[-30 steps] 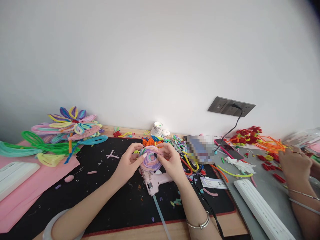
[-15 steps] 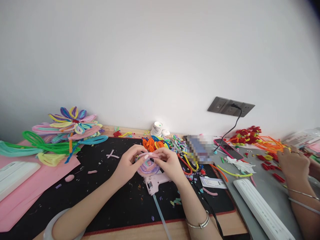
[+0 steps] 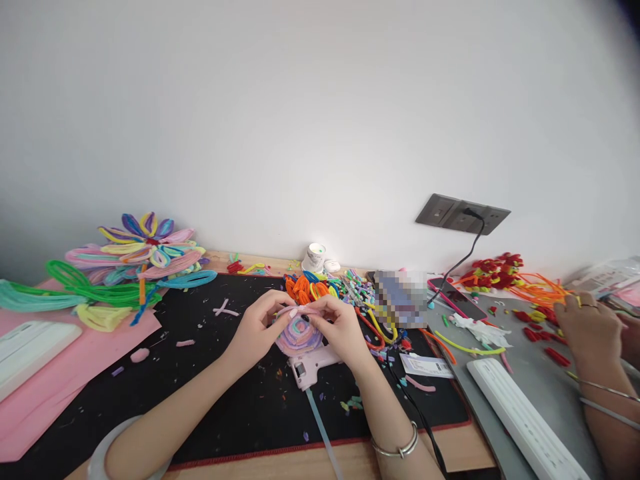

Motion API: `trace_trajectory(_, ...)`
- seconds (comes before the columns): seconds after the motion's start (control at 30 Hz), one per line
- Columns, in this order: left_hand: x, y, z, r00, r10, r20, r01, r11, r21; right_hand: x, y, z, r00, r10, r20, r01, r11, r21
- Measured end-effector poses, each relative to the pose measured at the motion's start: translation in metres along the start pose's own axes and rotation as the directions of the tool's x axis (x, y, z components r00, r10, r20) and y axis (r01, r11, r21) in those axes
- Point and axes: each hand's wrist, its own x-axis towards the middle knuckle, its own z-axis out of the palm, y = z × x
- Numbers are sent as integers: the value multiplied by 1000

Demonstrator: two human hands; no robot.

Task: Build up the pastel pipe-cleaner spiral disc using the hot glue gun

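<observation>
Between my two hands is a round coil of fuzzy pipe cleaners (image 3: pixel 299 335) in pink, purple and mint. My left hand (image 3: pixel 265 327) pinches its upper left edge with thumb and fingers. At the upper right edge, my right hand (image 3: pixel 337 325) pinches it too, thumb in front. A pink strand runs along the top between both thumbs. Just below the coil lies a pale pink glue gun (image 3: pixel 311 367) with a clear glue stick (image 3: pixel 323 423) poking out towards me; the coil hides part of it.
Pipe-cleaner bundles and scraps (image 3: pixel 310 288) litter the black mat (image 3: pixel 215 393). A pipe-cleaner flower (image 3: pixel 150 243) stands at left on pink sheets (image 3: pixel 115 353). At right are a phone (image 3: pixel 457 299), a white power strip (image 3: pixel 525 417) and another person's hand (image 3: pixel 590 330). A paper cup (image 3: pixel 315 257) stands by the wall.
The coil tilts slightly, so more of its spiral face shows below my thumbs. My hands stay almost in place. The other person's hand shifts a little at right.
</observation>
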Motion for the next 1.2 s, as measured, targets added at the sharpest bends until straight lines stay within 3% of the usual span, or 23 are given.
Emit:
trace_trajectory(0.17,0,3,-1,1000,-27,11,27,1000,15,1,1,1,998,60,19,-61,996,60)
trace_trajectory(1.2,0,2,-1,999,-23,38,22,1000,13,0,0,1,999,24,48,-26,999,31)
